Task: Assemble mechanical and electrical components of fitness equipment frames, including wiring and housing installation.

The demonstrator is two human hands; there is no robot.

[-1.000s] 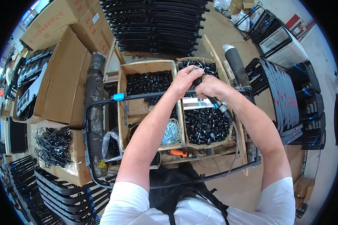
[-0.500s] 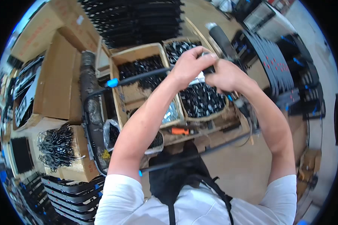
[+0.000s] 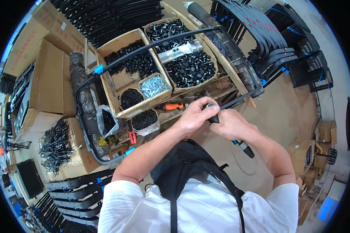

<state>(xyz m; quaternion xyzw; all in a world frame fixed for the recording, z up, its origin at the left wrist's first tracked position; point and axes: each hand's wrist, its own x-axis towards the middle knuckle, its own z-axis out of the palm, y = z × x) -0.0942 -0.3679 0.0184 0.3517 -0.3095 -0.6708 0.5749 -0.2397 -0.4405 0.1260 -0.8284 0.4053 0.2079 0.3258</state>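
A corded power screwdriver [image 3: 244, 147] is in my right hand [image 3: 233, 125], its rear end and thin cable sticking out below the fingers. My left hand [image 3: 198, 115] closes round the tool's dark front part, touching my right hand. The tip is hidden by my fingers. Both hands are over the near bar of a black tubular frame [image 3: 142, 49], a large rounded loop with bits of blue tape. It lies across the boxes of parts. Whether the tool touches the bar cannot be made out.
Inside the loop, a wooden tray [image 3: 122, 112] holds black caps and silver screws [image 3: 153, 86]. Beside it, a box of black-headed bolts [image 3: 190, 69] bears a metal block [image 3: 181, 51]. An orange-handled tool [image 3: 174, 106] lies nearer. Cartons [image 3: 50, 81] stand left; stacked frames [image 3: 256, 29] stand right.
Both hands have come nearer to me with the screwdriver, from above the bolt box to the frame's near bar. The view has shifted, and the boxes now show uncovered.
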